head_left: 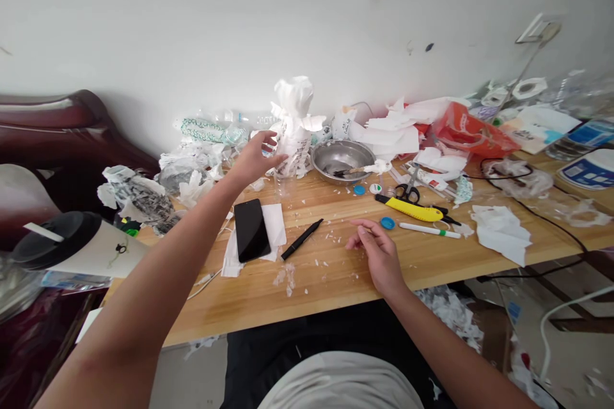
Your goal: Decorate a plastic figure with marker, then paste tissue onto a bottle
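My left hand reaches to the back of the wooden table, fingers apart and holding nothing I can see. Just beside its fingertips stands an upright figure covered in white paper, with a bulging top and a clear plastic base; whether they touch I cannot tell. Over the front of the table is my right hand, its fingers loosely bent, thumb apart, nothing in it. Between the hands lie a black marker and a black phone on white tissue. A blue bottle cap sits near my right fingers.
A metal bowl with a brush in it stands at the back. To the right are a yellow utility knife, scissors, a white pen and a red plastic bag. A large lidded cup leans at left.
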Demonstrator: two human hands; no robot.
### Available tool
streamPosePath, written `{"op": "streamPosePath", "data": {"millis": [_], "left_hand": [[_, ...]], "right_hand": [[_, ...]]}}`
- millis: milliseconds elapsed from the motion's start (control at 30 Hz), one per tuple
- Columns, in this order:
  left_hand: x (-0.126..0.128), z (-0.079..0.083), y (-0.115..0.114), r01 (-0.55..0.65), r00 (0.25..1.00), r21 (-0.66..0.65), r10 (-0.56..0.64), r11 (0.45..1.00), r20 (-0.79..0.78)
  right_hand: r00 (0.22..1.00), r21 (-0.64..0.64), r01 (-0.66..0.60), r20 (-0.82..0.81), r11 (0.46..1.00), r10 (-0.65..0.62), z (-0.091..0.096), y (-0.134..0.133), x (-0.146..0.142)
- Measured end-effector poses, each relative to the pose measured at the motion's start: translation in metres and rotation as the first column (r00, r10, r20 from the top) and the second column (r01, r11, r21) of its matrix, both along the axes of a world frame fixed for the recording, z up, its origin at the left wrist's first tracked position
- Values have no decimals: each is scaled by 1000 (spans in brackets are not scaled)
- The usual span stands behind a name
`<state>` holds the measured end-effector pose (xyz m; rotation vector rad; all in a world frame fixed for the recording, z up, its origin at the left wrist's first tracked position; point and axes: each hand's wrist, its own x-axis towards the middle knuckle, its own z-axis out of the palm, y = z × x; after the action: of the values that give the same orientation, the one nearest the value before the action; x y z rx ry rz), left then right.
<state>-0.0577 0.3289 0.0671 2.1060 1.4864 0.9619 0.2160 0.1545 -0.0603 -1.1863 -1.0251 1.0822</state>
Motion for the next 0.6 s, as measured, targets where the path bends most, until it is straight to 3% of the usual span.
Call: {"op": "streamPosePath", "data": {"millis": [233, 367, 500, 600], "left_hand": [[-5, -52, 3, 87, 993, 0, -86, 996, -85], [-1, -76, 2, 58, 992, 60, -51, 997, -112], [22, -82, -1, 33, 993, 166, -14, 986, -118], [47, -72, -3, 41, 988, 256, -2, 966, -153]], "right_hand": [[1000, 15, -8, 15, 1000, 8, 2, 0, 0], [999, 26, -7, 39, 1000, 6, 2, 1, -1], [995, 58, -13, 96, 998, 7, 0, -1, -3], [985, 114, -23, 171, 993, 4, 12, 0, 0]]}}
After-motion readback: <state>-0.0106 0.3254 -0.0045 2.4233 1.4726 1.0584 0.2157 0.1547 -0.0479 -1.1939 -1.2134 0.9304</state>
